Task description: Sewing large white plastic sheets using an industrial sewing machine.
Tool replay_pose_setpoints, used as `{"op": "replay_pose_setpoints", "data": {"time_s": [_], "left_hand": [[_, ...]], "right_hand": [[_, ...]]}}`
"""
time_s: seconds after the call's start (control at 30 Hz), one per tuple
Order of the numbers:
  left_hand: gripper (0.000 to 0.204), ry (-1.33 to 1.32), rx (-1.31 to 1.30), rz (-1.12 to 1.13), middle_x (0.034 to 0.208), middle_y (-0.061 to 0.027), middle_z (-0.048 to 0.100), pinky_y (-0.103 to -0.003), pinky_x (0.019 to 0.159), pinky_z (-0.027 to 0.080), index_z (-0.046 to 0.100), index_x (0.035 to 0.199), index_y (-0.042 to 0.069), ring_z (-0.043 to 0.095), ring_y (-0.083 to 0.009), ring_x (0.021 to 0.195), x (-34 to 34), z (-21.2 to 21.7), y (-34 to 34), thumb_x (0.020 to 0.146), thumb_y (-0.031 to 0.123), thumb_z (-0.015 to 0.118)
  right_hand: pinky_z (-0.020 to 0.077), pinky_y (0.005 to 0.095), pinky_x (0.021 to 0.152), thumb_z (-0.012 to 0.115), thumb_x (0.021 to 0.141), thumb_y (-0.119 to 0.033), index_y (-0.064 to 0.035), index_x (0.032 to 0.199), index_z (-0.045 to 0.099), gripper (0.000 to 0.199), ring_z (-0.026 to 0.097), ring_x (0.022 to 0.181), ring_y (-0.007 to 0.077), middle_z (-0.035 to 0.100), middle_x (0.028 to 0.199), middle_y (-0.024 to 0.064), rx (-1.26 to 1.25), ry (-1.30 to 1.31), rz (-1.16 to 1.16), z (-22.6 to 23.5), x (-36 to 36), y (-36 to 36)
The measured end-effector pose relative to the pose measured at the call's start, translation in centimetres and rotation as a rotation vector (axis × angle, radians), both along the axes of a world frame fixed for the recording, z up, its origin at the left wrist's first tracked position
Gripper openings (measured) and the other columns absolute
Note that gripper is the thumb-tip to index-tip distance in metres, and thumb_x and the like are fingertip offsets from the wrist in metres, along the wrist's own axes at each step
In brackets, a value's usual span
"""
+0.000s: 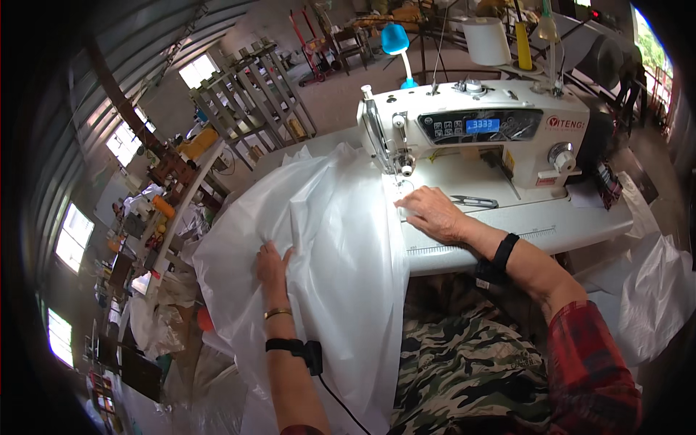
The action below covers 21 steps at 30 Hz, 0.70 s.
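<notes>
A large translucent white plastic sheet (330,217) drapes over the left of the sewing table and hangs down its front. Its right edge runs up to the needle area of a white sewing machine (500,109), whose small display is lit. My left hand (272,267) rests on the sheet, thumb apart from the fingers. Close in front of the needle, my right hand (435,214) lies with fingers stretched, their tips at the sheet's right edge. Just beyond that hand a pair of thread snips (475,201) lies on the machine bed. The undersides of both hands are hidden.
A white thread cone (486,41) and a yellow one (523,45) stand behind the machine. A blue lamp (395,39) rises at the back. Crumpled white plastic (652,297) hangs at the right. A metal rack (254,98) and a cluttered bench (177,225) stand to the left.
</notes>
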<state>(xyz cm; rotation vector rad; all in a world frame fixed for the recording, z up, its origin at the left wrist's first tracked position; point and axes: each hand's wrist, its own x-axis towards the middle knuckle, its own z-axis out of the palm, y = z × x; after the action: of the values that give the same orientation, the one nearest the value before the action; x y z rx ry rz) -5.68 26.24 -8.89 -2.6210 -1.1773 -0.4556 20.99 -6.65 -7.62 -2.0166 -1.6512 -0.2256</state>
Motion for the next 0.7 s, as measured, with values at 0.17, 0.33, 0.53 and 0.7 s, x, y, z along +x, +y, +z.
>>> {"op": "replay_pose_setpoints", "data": {"time_s": [0.17,0.33,0.53,0.7], "left_hand": [[0.036,-0.091,-0.118,0.055,0.109,-0.0173,0.065,-0.047,0.083,0.054,0.052,0.108,0.006,0.065,-0.0365,0.099,0.4,-0.1,-2.4,0.091,0.035,0.066],[0.023,-0.01,-0.294,0.026,0.088,-0.0198,0.068,-0.048,0.071,0.054,0.053,0.102,0.002,0.068,-0.0377,0.083,-5.3,-2.7,-6.7,0.094,0.021,0.06],[0.018,-0.182,-0.785,-0.106,0.083,-0.0214,0.066,-0.046,0.069,0.051,0.055,0.093,-0.001,0.067,-0.034,0.079,-18.5,-9.1,-17.9,0.093,0.016,0.057],[0.018,-0.379,-0.444,-0.024,0.076,-0.0208,0.064,-0.04,0.066,0.047,0.063,0.083,-0.002,0.06,-0.0262,0.067,-20.7,-3.7,-13.5,0.09,0.014,0.059]], "right_hand": [[0.042,0.0398,0.09,0.059,0.09,-0.017,-0.0126,0.121,0.064,0.032,0.055,0.102,0.0264,0.061,0.102,0.0097,0.029,-0.015,0.015,-0.1,-0.5,0.9],[0.0441,0.0419,0.081,0.057,0.089,-0.018,-0.0107,0.09,0.064,0.01,0.059,0.092,0.028,0.062,0.088,0.0092,0.042,-0.149,0.02,-0.2,0.4,1.6],[0.0449,0.0418,0.081,0.057,0.089,-0.019,-0.0114,0.089,0.064,0.01,0.059,0.094,0.0271,0.062,0.088,0.0089,0.048,-0.161,-0.034,0.1,1.7,0.1],[0.0446,0.0426,0.083,0.06,0.088,-0.021,-0.0133,0.1,0.068,0.016,0.059,0.097,0.027,0.062,0.092,0.0091,-0.006,-0.073,-0.075,-0.1,1.4,-1.3]]}}
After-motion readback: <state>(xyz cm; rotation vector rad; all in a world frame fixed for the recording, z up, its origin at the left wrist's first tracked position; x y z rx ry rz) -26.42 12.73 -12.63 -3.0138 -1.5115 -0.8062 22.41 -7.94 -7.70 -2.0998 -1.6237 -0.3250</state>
